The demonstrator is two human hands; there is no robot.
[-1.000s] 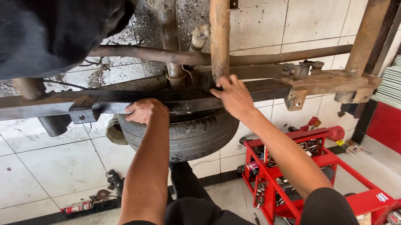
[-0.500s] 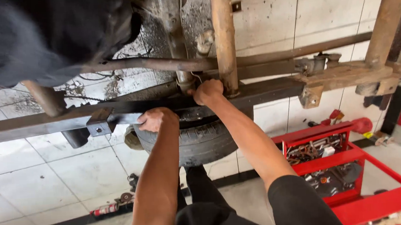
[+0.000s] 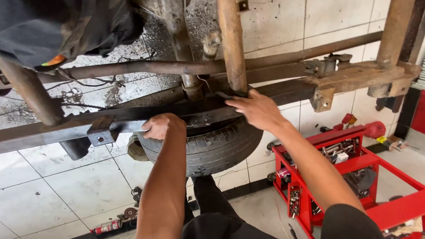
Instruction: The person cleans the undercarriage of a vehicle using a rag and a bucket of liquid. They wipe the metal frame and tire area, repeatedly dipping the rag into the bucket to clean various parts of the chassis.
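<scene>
Two bare hands raised to a dark steel frame rail crossing the frame from lower left to centre right; left hand at centre, fingers curled shut over the rail's lower edge, just right of a small bolted bracket; right hand slightly right of centre, fingers spread and pressed flat against the rail where a rusty vertical post meets it; whether anything sits under that palm cannot be told. Directly behind both hands, a worn tyre, tread facing the camera, touching or nearly touching the rail's underside; above, a rusty horizontal tube and a grimy shaft crowding the upper centre; another person's dark clothing filling the upper left. Right of the hands, a rusty bracketed crossmember; lower right, a red tool trolley close beside the right forearm. Open room only at lower left, over white floor tiles.
</scene>
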